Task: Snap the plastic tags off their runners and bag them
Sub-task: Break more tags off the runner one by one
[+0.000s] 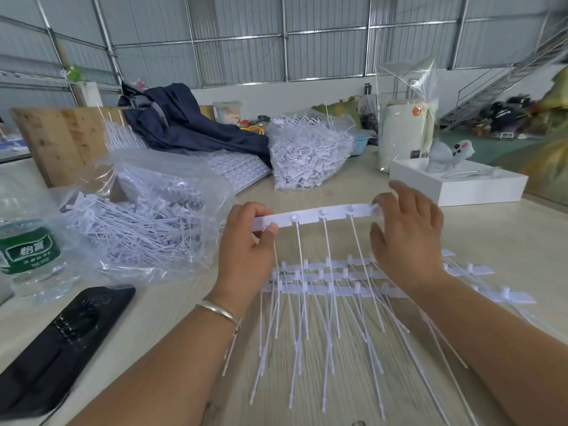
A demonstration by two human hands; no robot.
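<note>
Two bare forearms reach in from the bottom of the frame, the left one with a thin bracelet [218,312] at the wrist. Between them, at centre frame, a white strip of tags [316,216] is held up off the worktop [479,235], its thin tails hanging down toward the camera. The left hand [246,250] pinches the strip's left end between thumb and curled fingers; the right hand [408,232] grips the right end, its fingers curved over the top edge and the thumb below. Just under the hands, lower centre, more tag strips [338,287] lie stacked on the worktop with their long tails fanned toward the bottom edge. Left of centre, an open clear bag [147,216] holds a heap of loose white tags. Behind it, toward upper centre, a second clear bag [307,155] stands packed full of tags, with flat sheets of tags [236,170] lying beside it and a dark blue cloth [184,121] draped behind. At the left edge stands a water bottle [29,253] with a green label, and a black case [61,348] lies at lower left. At right, a white box [461,186] carries a small grey toy [445,155].
</note>
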